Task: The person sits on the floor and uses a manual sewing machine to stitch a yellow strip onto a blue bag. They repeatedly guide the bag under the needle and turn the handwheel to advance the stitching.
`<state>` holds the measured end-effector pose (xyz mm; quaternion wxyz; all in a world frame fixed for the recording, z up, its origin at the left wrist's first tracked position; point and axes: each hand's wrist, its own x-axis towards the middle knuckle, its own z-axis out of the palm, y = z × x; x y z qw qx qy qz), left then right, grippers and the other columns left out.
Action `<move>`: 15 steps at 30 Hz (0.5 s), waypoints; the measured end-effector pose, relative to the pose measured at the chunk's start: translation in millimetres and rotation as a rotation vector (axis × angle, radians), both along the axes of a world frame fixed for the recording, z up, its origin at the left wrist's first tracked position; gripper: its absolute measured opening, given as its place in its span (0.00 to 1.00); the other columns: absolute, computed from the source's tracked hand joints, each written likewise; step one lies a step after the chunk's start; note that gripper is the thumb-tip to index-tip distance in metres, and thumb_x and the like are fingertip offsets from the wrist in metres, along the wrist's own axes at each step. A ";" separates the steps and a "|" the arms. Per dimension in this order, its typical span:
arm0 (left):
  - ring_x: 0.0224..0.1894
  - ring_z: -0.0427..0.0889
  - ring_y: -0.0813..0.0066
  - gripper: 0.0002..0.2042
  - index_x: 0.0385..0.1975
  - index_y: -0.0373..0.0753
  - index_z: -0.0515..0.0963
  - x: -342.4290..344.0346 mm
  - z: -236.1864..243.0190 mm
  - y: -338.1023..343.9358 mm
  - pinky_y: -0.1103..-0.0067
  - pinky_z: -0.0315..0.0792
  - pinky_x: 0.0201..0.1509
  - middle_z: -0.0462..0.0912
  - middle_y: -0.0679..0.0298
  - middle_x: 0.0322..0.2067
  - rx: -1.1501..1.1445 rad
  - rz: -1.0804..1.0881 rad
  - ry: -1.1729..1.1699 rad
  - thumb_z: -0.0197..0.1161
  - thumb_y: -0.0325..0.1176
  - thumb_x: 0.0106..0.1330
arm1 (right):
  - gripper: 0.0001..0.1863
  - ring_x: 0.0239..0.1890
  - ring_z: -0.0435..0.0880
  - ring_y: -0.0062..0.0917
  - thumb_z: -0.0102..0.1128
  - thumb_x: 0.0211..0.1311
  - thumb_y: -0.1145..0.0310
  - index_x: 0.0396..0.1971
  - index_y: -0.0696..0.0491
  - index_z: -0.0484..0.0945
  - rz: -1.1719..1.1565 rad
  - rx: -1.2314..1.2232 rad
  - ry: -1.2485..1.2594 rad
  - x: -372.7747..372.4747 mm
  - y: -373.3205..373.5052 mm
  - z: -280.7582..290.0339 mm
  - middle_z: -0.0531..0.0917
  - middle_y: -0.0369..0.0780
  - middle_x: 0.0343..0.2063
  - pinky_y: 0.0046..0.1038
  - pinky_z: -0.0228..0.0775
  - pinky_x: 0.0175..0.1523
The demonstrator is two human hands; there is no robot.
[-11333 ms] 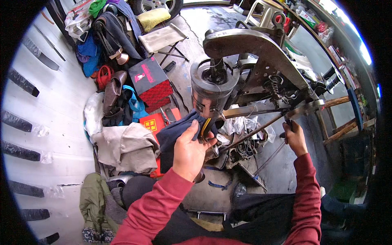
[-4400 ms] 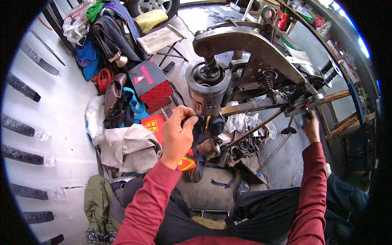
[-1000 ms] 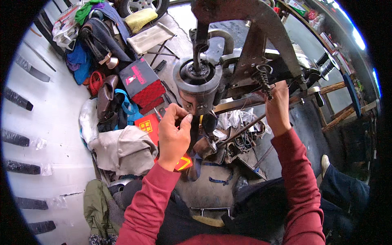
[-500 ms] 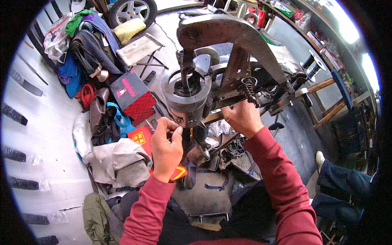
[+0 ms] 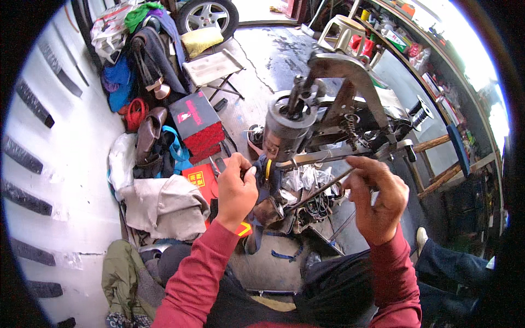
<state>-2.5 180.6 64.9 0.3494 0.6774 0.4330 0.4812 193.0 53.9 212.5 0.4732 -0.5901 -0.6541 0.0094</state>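
A dark cast-metal cobbler's sewing machine [image 5: 291, 127] stands in front of me, with a thick round head and an arched arm. My left hand [image 5: 236, 192] is just left of and below that head, thumb and fingers pinched together; whatever they hold is hidden or too small to tell. To the right, below the machine's lever and coil spring [image 5: 350, 128], hovers my right hand [image 5: 379, 202], its fingers loosely bent and apart, with nothing visible in them. A thin metal rod [image 5: 322, 188] slants up toward its fingertips; I cannot tell whether they touch.
Left of the machine are a black-and-red box [image 5: 196, 121], a beige cloth [image 5: 164, 208], bags and a folding stool [image 5: 214, 66]. A thread spool [image 5: 420, 116] stands at the right, near cluttered shelves. Another person's legs [image 5: 454, 265] are at the lower right.
My right hand has come off the machine's lever side toward me, and its fingers have spread. My left hand stays pinched, now slightly away from the head. The view has shifted, showing more floor beyond.
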 end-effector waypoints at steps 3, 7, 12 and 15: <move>0.25 0.68 0.81 0.07 0.29 0.35 0.67 -3.1 -1.7 0.3 0.79 0.66 0.29 0.68 0.66 0.22 0.011 0.002 -0.005 0.60 0.20 0.64 | 0.13 0.24 0.86 0.22 0.58 0.57 0.83 0.42 0.61 0.83 -0.055 -0.027 -0.010 -4.9 -4.0 6.2 0.85 0.41 0.23 0.22 0.76 0.33; 0.24 0.71 0.78 0.06 0.29 0.34 0.68 -5.9 -1.8 -0.4 0.78 0.67 0.28 0.71 0.62 0.21 0.019 0.004 -0.013 0.59 0.21 0.64 | 0.13 0.25 0.87 0.22 0.57 0.58 0.83 0.43 0.61 0.82 -0.078 -0.074 0.028 -8.6 -6.4 1.7 0.85 0.40 0.23 0.21 0.76 0.34; 0.24 0.72 0.74 0.06 0.30 0.34 0.68 -12.7 -1.5 -2.4 0.75 0.68 0.29 0.72 0.60 0.22 -0.008 -0.007 -0.028 0.59 0.21 0.64 | 0.08 0.24 0.85 0.23 0.59 0.59 0.81 0.38 0.61 0.83 -0.038 -0.210 0.021 -9.1 -12.9 -29.0 0.84 0.42 0.23 0.23 0.75 0.33; 0.24 0.72 0.72 0.06 0.31 0.34 0.68 -16.5 -3.1 -2.8 0.75 0.69 0.30 0.72 0.59 0.23 0.029 0.009 -0.028 0.59 0.20 0.64 | 0.07 0.27 0.87 0.30 0.62 0.61 0.78 0.39 0.58 0.83 0.038 -0.372 -0.014 -8.8 -18.2 -58.8 0.85 0.45 0.27 0.26 0.76 0.34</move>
